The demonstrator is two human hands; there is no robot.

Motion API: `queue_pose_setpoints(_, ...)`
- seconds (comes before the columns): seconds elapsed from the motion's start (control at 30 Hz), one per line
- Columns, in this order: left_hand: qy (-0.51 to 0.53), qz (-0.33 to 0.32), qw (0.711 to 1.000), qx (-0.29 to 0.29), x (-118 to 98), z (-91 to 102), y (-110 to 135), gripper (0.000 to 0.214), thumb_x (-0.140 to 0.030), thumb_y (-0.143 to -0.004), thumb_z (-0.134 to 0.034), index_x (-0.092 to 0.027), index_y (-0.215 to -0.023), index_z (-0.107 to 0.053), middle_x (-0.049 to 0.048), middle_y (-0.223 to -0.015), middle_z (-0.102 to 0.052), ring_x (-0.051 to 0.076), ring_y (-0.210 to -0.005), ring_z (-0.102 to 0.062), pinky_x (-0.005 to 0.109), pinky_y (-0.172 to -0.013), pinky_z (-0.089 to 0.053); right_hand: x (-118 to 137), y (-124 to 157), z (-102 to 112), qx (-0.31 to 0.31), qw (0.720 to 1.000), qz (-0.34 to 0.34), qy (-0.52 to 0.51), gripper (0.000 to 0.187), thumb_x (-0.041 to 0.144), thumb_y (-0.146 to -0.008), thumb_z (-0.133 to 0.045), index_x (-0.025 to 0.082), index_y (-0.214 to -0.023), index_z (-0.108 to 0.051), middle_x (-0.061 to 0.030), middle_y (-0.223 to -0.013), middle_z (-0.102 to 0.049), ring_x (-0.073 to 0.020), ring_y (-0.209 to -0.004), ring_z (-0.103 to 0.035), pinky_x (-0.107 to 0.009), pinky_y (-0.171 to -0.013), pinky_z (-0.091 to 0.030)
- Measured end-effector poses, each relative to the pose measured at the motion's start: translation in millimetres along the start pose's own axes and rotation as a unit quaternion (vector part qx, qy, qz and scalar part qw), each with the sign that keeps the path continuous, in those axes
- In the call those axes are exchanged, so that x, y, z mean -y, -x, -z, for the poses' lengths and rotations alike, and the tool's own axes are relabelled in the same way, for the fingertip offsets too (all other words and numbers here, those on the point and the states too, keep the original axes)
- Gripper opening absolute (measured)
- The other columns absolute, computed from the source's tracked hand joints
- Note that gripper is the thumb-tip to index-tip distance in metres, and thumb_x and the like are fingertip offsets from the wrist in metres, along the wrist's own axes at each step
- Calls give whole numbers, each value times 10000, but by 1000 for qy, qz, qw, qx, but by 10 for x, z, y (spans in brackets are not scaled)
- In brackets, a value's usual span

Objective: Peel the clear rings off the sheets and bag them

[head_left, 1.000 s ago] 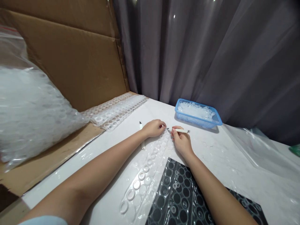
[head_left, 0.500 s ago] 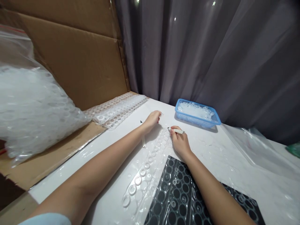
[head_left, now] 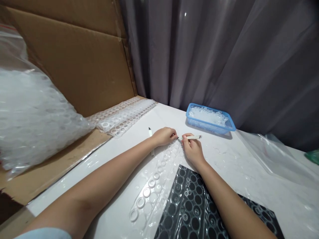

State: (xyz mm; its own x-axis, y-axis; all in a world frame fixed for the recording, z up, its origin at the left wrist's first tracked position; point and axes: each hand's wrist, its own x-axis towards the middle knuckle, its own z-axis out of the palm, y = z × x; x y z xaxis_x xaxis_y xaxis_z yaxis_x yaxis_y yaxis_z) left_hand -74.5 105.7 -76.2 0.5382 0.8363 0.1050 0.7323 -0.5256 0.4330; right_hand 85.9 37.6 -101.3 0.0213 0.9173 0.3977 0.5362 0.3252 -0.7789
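Observation:
A long clear plastic strip (head_left: 153,184) with rows of round rings lies on the white table and runs away from me. My left hand (head_left: 164,136) rests curled at its far end, fingertips pinched on the strip's edge. My right hand (head_left: 193,149) sits just right of it and grips a thin white pen-like tool (head_left: 191,137), tip pointing left toward the left fingertips. Both hands nearly touch.
A black sheet with ring patterns (head_left: 191,205) lies under my right forearm. A blue basket (head_left: 230,126) of clear rings stands behind the hands. A second white tool (head_left: 151,137) lies by my left wrist. More ring strips (head_left: 122,116), a big bag (head_left: 32,113) and cardboard (head_left: 74,63) are left.
My left hand drew back from farther up the table to the strip's end, close to the right hand. The tool tip again points at the left fingertips.

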Motion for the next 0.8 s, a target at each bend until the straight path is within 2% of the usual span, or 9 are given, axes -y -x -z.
queue_pose_setpoints(0.13,30,34,999,-24,17,4,-33,216,-288,-841,-460,-159,-747,-606,30,-689,-608,164,-649,-542,247,-594,-381,65,-6,11,8,999,7,49,284,306,-904,-344,188,-851,-596,-71,-778,-677,-218,-740,-630,-295,-673,-433)
queue_pose_setpoints(0.27,69,68,992,-81,64,133,-51,447,-329,-946,-169,-141,-842,-561,21,-680,-560,142,-602,-498,234,-568,-393,79,12,21,13,999,11,43,303,316,-919,-328,192,-842,-594,-58,-773,-665,-203,-722,-618,-282,-657,-429)
queue_pose_setpoints(0.33,74,66,991,-90,83,203,-39,486,-333,-951,-121,-149,-799,-545,16,-659,-533,143,-599,-482,241,-581,-395,55,30,29,-1,1000,4,26,301,347,-925,-339,193,-857,-589,-43,-728,-653,-199,-692,-618,-281,-638,-429)
queue_pose_setpoints(0.4,72,47,994,-74,88,242,-17,456,-381,-940,-221,-162,-676,-522,11,-631,-516,145,-606,-480,249,-609,-392,24,48,36,-18,1000,-9,3,300,375,-926,-352,192,-859,-579,-29,-686,-642,-193,-657,-618,-280,-621,-432)
queue_pose_setpoints(0.47,64,19,997,-45,80,246,9,411,-424,-884,-402,-168,-575,-493,6,-615,-514,142,-618,-481,249,-632,-378,3,62,41,-19,999,-19,-17,297,390,-924,-367,191,-850,-574,-20,-664,-638,-185,-620,-614,-275,-602,-433)
queue_pose_setpoints(0.53,56,-6,998,-16,68,232,29,334,-402,-822,-524,-166,-587,-525,-2,-621,-533,136,-620,-484,242,-627,-360,-3,68,42,-5,999,-18,-28,288,388,-918,-381,192,-837,-577,-19,-668,-645,-179,-602,-613,-271,-595,-435)
queue_pose_setpoints(0.67,53,-38,997,45,46,195,46,190,-355,-789,-589,-174,-751,-635,-17,-639,-590,124,-592,-506,223,-578,-335,14,64,41,8,999,-14,-31,281,376,-909,-390,194,-827,-586,-27,-693,-666,-185,-628,-629,-271,-603,-442)
queue_pose_setpoints(0.8,52,-49,995,73,1,154,49,129,-278,-760,-609,-171,-712,-663,-12,-612,-605,121,-575,-509,230,-573,-327,33,55,49,19,1000,3,0,285,360,-910,-373,195,-846,-597,-43,-741,-684,-196,-679,-641,-279,-638,-445)
